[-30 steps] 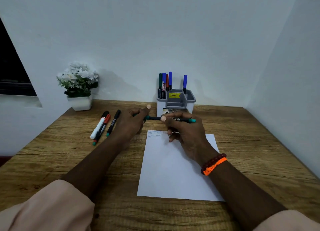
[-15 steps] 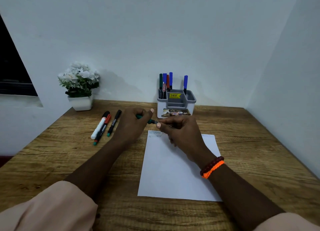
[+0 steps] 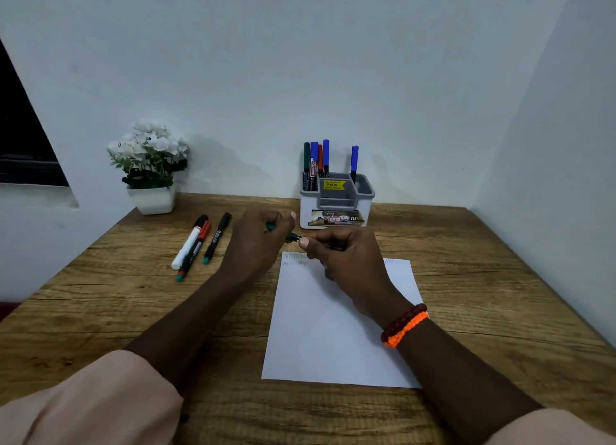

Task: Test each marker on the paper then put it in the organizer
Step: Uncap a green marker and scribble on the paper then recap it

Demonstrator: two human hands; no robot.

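We grip green marker [image 3: 293, 236] in both hands: left hand [image 3: 258, 241] on cap, right hand [image 3: 346, 258] on barrel. Risk: cap slips, ink smears paper [image 3: 333, 328].
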